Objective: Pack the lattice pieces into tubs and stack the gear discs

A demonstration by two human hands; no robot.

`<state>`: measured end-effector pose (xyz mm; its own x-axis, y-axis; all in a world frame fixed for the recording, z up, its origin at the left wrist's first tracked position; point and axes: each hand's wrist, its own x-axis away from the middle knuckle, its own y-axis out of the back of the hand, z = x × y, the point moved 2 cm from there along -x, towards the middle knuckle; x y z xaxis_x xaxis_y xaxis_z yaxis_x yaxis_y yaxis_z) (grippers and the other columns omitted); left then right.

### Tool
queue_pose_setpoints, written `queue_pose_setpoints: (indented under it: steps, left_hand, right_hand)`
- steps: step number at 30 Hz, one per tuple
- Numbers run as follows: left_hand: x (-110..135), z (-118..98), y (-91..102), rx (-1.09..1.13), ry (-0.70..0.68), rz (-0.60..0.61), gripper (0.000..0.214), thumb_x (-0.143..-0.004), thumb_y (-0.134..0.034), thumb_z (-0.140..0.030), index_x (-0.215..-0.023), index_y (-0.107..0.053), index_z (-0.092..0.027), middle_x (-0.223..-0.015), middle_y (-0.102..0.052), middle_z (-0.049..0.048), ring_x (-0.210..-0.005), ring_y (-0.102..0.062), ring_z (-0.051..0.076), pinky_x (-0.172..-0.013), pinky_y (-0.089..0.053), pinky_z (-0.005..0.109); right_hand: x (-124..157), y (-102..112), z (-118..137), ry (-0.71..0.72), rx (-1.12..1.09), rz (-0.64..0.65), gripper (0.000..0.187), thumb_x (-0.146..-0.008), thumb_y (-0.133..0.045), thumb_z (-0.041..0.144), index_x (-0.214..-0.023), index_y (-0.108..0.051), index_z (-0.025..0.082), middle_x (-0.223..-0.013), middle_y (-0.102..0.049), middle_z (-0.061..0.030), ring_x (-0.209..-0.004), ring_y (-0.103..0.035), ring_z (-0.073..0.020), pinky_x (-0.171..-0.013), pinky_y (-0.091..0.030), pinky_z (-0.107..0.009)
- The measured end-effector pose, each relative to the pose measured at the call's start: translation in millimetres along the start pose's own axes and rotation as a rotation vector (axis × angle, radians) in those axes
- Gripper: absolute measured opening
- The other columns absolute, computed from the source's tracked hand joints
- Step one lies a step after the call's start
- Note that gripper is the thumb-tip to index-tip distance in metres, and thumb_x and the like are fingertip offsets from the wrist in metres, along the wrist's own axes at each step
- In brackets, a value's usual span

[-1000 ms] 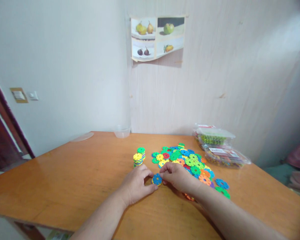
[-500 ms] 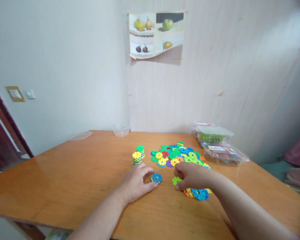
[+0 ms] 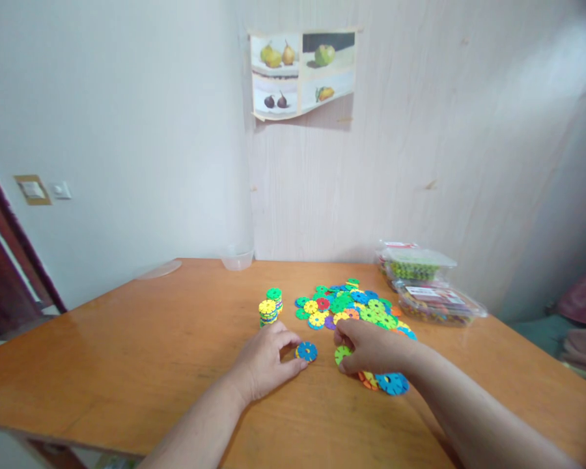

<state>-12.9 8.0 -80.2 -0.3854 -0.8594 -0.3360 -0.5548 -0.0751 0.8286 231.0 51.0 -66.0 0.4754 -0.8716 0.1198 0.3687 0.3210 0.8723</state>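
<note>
My left hand [image 3: 266, 365] rests on the wooden table [image 3: 127, 352], thumb and fingers pinching a short stack of discs topped by a blue disc [image 3: 306, 352]. My right hand [image 3: 371, 348] is just to its right, fingers closed on a green disc [image 3: 342, 354]. Behind my right hand lies a spread pile of coloured discs [image 3: 359, 306]. A few more discs [image 3: 388, 382] show under my right wrist. Two short stacks of discs [image 3: 270, 306] stand beyond my left hand.
Two clear lidded plastic boxes [image 3: 430, 286] with coloured pieces sit at the back right. A clear plastic cup [image 3: 237, 257] and a clear lid [image 3: 159, 268] are by the wall. A fruit poster [image 3: 301, 73] hangs above.
My right hand left the blue-topped stack, went right into the pile, and closed on a green disc, now drawing back toward the stack. My left hand stayed put.
</note>
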Motion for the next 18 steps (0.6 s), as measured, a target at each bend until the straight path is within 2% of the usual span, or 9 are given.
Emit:
queue_pose_setpoints:
  steps: [3,6,9,12,14,18]
  left_hand:
    - [-0.1,0.4,-0.4,-0.01,0.011,-0.004,0.028,-0.082,-0.066,-0.047,-0.096,-0.071,-0.024,-0.09,-0.061,0.0041,-0.087,-0.057,0.019,-0.076,-0.045,0.029]
    - [0.0,1.3,-0.7,-0.015,0.008,-0.001,0.028,-0.081,-0.067,-0.048,-0.095,-0.071,-0.023,-0.09,-0.06,0.0043,-0.086,-0.056,0.019,-0.074,-0.045,0.029]
    - [0.0,2.4,-0.7,-0.011,-0.003,0.003,0.029,-0.081,-0.067,-0.048,-0.094,-0.071,-0.023,-0.089,-0.06,0.0043,-0.086,-0.056,0.019,-0.073,-0.044,0.029]
    - [-0.1,3.0,-0.8,-0.019,-0.006,0.002,0.028,-0.081,-0.066,-0.048,-0.09,-0.071,-0.023,-0.086,-0.058,0.0035,-0.082,-0.054,0.018,-0.071,-0.043,0.028]
    - [0.0,3.2,-1.2,-0.029,-0.002,0.005,0.027,-0.081,-0.066,-0.048,-0.088,-0.07,-0.022,-0.085,-0.057,0.0032,-0.081,-0.054,0.018,-0.07,-0.043,0.027]
    - [0.2,3.8,-2.4,-0.033,0.008,0.005,0.027,-0.079,-0.068,-0.048,-0.09,-0.069,-0.023,-0.088,-0.058,0.0033,-0.083,-0.054,0.018,-0.071,-0.042,0.028]
  right_hand:
    - [-3.2,1.0,5.9,0.044,-0.054,-0.053,0.018,-0.065,-0.067,0.021,-0.081,-0.059,0.02,-0.073,-0.059,0.0034,-0.067,-0.051,-0.0118,-0.055,-0.03,-0.022]
    - [-5.4,0.7,17.7,0.102,-0.204,-0.121,0.004,-0.072,-0.06,0.019,-0.075,-0.058,0.018,-0.067,-0.057,0.0037,-0.063,-0.049,-0.0102,-0.055,-0.031,-0.021]
    - [-7.7,-7.5,28.9,0.042,-0.438,-0.145,0.004,-0.077,-0.058,0.021,-0.077,-0.057,0.018,-0.061,-0.056,0.0048,-0.056,-0.049,-0.0091,-0.052,-0.033,-0.02]
    - [-12.0,-21.8,36.2,-0.038,-0.65,-0.077,0.004,-0.081,-0.054,0.024,-0.081,-0.054,0.02,-0.057,-0.058,0.005,-0.048,-0.052,-0.0097,-0.049,-0.039,-0.021]
    - [-15.3,-29.6,37.8,-0.063,-0.701,-0.047,0.004,-0.081,-0.055,0.023,-0.082,-0.054,0.02,-0.058,-0.061,0.0043,-0.048,-0.055,-0.0103,-0.049,-0.043,-0.021]
    - [-19.4,-35.1,34.2,-0.076,-0.672,-0.096,0.007,-0.077,-0.059,0.021,-0.084,-0.056,0.02,-0.062,-0.063,0.0041,-0.049,-0.057,-0.0097,-0.049,-0.045,-0.02]
